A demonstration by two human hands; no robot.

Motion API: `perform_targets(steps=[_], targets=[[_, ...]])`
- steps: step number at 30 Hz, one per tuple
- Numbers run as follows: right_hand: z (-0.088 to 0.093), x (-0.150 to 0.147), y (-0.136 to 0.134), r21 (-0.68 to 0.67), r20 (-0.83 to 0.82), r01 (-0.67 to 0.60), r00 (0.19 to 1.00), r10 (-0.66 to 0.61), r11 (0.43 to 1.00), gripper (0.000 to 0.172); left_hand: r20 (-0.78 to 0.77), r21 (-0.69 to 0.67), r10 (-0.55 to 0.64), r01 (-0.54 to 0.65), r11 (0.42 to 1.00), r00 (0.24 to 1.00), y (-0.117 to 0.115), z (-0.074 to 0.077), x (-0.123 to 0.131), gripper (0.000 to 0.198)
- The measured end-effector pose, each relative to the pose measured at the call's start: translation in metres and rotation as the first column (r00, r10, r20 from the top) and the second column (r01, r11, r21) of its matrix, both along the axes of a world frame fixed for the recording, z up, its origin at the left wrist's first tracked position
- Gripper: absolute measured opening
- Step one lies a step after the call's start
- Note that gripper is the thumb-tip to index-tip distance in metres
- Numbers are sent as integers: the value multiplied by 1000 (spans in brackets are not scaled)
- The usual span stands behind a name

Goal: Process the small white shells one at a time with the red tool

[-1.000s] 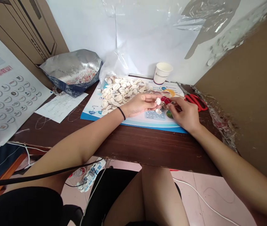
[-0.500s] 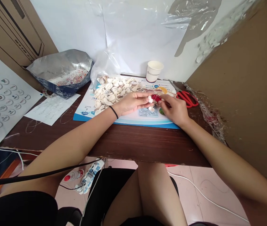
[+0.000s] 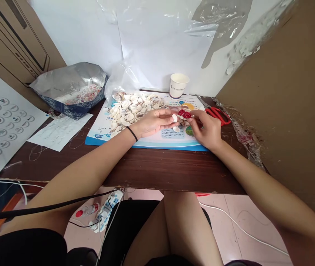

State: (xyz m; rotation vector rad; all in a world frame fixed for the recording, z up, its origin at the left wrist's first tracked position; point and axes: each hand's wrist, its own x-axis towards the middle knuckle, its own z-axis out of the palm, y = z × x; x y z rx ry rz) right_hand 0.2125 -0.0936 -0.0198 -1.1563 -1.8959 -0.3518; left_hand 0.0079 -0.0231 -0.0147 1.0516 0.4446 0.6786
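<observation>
My left hand [image 3: 157, 122] is closed on a small white seashell [image 3: 174, 118], pinched at its thumb and fingertips. Facing it, my right hand [image 3: 206, 130] pinches a dark red piece [image 3: 184, 114], possibly a shell or a petal; its exact kind is too small to tell. The two held pieces are close together, and I cannot tell whether they touch. Under the hands lies a printed blue and white sheet [image 3: 146, 143]. Another pale shell [image 3: 176, 129] rests on it just below my fingers. A heap of white seashells [image 3: 129, 111] spreads to the left of my hands.
A paper cup [image 3: 179, 85] stands behind the sheet. Red-handled scissors [image 3: 218, 115] lie right of my right hand. At the left sits an opened foil bag [image 3: 71, 88] of small coloured bits, beside a handwritten paper [image 3: 59, 135]. A cardboard panel [image 3: 285, 92] walls the right side.
The white shell in my left hand has turned slightly, and the red piece has shifted a little. The whole view has slid slightly as the head moved.
</observation>
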Motion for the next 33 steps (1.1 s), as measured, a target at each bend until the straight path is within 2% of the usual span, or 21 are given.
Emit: perform_targets(steps=[3, 6, 11, 16, 22, 29, 33], targets=[[-1, -2, 1, 1, 52, -44, 998, 44, 999, 26, -30, 4, -14, 14, 1000, 999, 0, 1, 0, 18], [-5, 1, 6, -19, 85, -3, 996, 4, 1000, 27, -66, 32, -45, 47, 998, 997, 0, 1, -1, 12], [-7, 8, 10, -39, 33, 50, 998, -48, 998, 26, -78, 47, -50, 54, 997, 996, 2, 0, -1, 14], [-5, 1, 4, -37, 97, -29, 995, 32, 999, 27, -78, 44, -43, 47, 998, 996, 1, 2, -2, 12], [-6, -1, 5, -12, 163, 96, 982, -93, 995, 31, -68, 46, -28, 31, 998, 997, 1, 1, -1, 11], [-3, -4, 1, 14, 221, 118, 968, -118, 993, 31, -94, 77, -34, 42, 996, 995, 2, 1, -2, 16], [-1, -1, 2, 11, 185, 167, 969, -166, 986, 31, -104, 74, -33, 40, 996, 994, -1, 4, -2, 23]])
